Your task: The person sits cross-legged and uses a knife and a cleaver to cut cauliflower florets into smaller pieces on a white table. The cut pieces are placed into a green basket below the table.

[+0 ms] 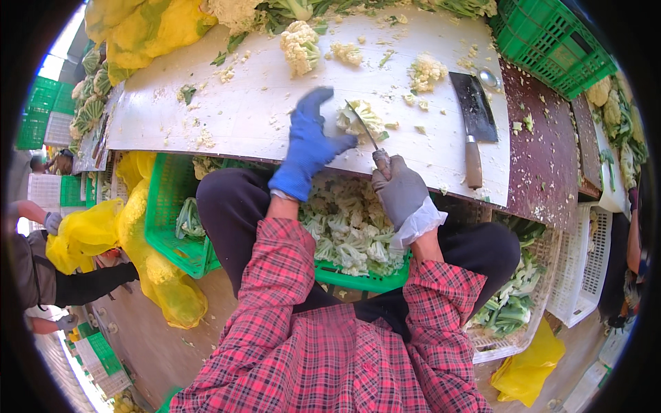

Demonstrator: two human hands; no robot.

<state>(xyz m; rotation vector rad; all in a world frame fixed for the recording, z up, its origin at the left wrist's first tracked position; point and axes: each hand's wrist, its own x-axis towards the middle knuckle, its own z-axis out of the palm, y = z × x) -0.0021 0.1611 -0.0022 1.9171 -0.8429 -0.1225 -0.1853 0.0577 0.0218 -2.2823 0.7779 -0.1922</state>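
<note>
My left hand (314, 139), in a blue knit glove, is held over the white board (232, 113) with thumb and fingers spread and nothing between them. In a grey glove, my right hand (400, 188) grips the handle of a thin-bladed knife (367, 125). The blade lies across a cauliflower piece (369, 116) on the board; whether it cuts in cannot be told. Farther off are a larger cauliflower chunk (300, 49) and smaller pieces (427, 71). Between my knees, below the board's edge, a green crate (361, 280) holds many cauliflower florets (356, 237).
A cleaver (474, 111) and a small metal spoon-like item (488, 78) lie on the right. Yellow mesh sacks (150, 33) and a green crate (552, 44) flank the board. Leaf trimmings (508, 304) fill a white crate at right. A co-worker (36, 263) holds a yellow sack on the left.
</note>
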